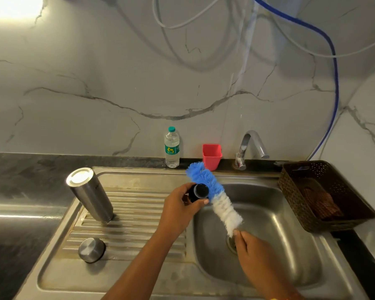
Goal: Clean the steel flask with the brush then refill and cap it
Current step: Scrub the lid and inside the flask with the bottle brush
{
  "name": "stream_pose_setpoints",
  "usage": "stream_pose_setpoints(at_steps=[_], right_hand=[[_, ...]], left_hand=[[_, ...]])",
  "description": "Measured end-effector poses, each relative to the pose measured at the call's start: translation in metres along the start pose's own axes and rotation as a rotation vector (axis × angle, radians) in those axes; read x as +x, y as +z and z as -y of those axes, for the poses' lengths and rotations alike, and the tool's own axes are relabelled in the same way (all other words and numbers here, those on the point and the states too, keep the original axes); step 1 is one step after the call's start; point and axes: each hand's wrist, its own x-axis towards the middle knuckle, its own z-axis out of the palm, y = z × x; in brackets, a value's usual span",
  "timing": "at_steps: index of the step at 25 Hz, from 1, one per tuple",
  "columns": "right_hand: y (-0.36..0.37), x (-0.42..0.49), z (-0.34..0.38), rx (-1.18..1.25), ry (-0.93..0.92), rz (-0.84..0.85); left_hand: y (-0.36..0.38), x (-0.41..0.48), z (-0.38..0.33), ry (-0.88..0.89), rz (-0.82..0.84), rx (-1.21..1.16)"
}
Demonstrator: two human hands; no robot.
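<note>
The steel flask [89,194] stands upside down on the ribbed drainboard, at the left of the sink. Its steel cap [91,249] lies on the drainboard nearer to me. My left hand [179,211] grips a small black inner stopper [199,192] over the basin's left edge. My right hand [250,250] pinches the lower end of a bottle brush [214,197] with blue and white bristles. The brush slants up and away, and its blue part lies against the black stopper.
The steel sink basin [268,234] with its drain lies under my right hand. A tap [250,146], a red cup [212,156] and a plastic water bottle [172,148] stand along the back edge. A brown perforated basket [325,195] sits at the right.
</note>
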Motion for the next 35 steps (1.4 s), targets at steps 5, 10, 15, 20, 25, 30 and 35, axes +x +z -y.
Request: stream_pose_setpoints(at_steps=[5, 10, 15, 20, 25, 30, 35], right_hand=[[-0.003, 0.018, 0.006, 0.224, 0.169, 0.144], [-0.009, 0.008, 0.008, 0.384, 0.170, 0.081], [-0.009, -0.003, 0.012, 0.313, -0.031, 0.020], [-0.002, 0.001, 0.014, 0.175, -0.098, 0.015], [-0.003, 0.029, 0.025, 0.050, -0.207, -0.035], [-0.006, 0.060, 0.043, -0.027, -0.292, -0.017], [-0.002, 0.055, 0.044, -0.051, -0.358, -0.013]], left_hand=[[0.014, -0.005, 0.005, -0.074, 0.042, -0.166], [0.005, 0.002, 0.017, -0.271, -0.092, -0.661], [-0.002, 0.009, 0.008, -0.325, -0.119, -0.846], [0.004, 0.013, 0.009, -0.377, -0.079, -0.901], [0.005, 0.019, 0.005, -0.307, -0.025, -0.974], [-0.013, 0.039, -0.002, -0.248, -0.071, -1.023], [-0.028, 0.049, 0.008, -0.212, -0.190, -1.086]])
